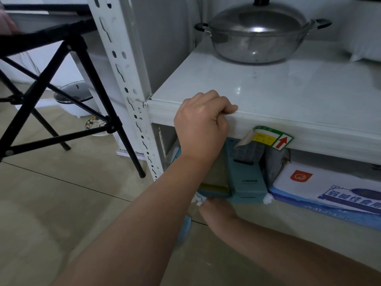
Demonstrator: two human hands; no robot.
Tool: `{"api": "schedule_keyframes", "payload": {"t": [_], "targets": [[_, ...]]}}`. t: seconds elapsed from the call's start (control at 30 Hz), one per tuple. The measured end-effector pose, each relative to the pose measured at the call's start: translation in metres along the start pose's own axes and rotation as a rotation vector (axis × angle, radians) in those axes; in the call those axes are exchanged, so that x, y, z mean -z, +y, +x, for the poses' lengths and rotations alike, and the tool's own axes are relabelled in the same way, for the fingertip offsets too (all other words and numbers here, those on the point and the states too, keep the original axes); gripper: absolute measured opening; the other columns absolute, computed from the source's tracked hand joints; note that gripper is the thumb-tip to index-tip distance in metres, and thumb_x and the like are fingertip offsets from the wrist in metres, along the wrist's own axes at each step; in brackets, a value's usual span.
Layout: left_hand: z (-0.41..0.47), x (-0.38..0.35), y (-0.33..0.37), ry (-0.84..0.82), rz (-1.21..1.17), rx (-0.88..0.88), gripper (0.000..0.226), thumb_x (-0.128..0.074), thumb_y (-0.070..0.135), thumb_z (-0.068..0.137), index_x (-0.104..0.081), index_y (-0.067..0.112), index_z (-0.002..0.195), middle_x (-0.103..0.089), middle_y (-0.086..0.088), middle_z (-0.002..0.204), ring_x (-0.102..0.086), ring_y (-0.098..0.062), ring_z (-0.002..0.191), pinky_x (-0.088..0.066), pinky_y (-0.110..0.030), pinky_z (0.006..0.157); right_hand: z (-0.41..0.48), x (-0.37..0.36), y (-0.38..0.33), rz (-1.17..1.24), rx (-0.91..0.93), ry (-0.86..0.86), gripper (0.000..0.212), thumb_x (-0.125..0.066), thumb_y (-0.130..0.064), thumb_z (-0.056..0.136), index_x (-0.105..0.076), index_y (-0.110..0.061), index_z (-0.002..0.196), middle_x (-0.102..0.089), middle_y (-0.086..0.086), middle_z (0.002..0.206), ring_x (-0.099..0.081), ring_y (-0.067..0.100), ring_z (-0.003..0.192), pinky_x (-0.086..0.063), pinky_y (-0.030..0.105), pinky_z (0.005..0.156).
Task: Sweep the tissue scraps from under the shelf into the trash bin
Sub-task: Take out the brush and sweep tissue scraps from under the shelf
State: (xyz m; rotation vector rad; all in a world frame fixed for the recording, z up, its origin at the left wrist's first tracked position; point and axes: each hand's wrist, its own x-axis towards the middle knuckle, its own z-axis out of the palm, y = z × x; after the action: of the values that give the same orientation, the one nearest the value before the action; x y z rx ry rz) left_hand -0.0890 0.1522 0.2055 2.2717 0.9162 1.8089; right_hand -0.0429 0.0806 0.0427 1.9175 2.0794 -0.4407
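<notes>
Down low, the right hand (215, 207) is at floor level, right at the lower front edge of the shelf unit, fingertips against a clump of white tissue scraps (197, 200). The hand is blurred, so I can't tell whether those fingers are pinching or just touching. Something pale blue (183, 231) lies on the floor tiles (61, 213) just beside it, partly hidden by the left forearm and too blurred to name. A second white scrap (268, 200) sits at the far corner of the teal box (245, 182), which stands under the shelf and takes up much of that gap. A white and blue printed carton (329, 193) is packed in just to its right, so it's tight in there. To the left, the tiles are open.

Up a level, the left hand (203, 124) is clamped on the front edge of the white shelf board (278, 93), fingers curled over the top, thumb along the lip. A half-peeled sticker (274, 138) hangs off that edge nearby. The white perforated post (127, 89) marks the shelf's left corner, and a black folding stand (61, 100) spreads its legs just beyond it. Behind those legs, a white lidded bin (74, 98) stands well apart from the scraps. At the back of the shelf sits a steel pot (259, 36), lid on.
</notes>
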Motion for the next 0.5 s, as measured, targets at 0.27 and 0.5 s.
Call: {"api": "schedule_keyframes", "payload": {"t": [0.27, 0.5], "targets": [[-0.004, -0.005, 0.008, 0.053, -0.003, 0.058, 0.033, -0.042, 0.004, 0.070, -0.075, 0.010, 0.064, -0.069, -0.001, 0.062, -0.062, -0.022, 0.060, -0.052, -0.039, 0.058, -0.041, -0.009, -0.005, -0.200, 0.029, 0.114, 0.014, -0.073, 0.004, 0.062, -0.069, 0.005, 0.075, -0.064, 0.020, 0.076, -0.064, 0.029, 0.071, -0.039, 0.030, 0.050], [-0.003, -0.004, 0.009, 0.042, 0.005, 0.057, 0.032, -0.044, 0.004, 0.069, -0.074, 0.010, 0.063, -0.068, -0.001, 0.061, -0.061, -0.022, 0.059, -0.051, -0.039, 0.058, -0.008, -0.010, 0.005, -0.232, 0.052, 0.300, 0.033, -0.088, -0.012, 0.015, -0.062, -0.011, 0.036, -0.051, 0.004, 0.035, -0.050, 0.014, 0.030, -0.034, 0.014, 0.031]]}}
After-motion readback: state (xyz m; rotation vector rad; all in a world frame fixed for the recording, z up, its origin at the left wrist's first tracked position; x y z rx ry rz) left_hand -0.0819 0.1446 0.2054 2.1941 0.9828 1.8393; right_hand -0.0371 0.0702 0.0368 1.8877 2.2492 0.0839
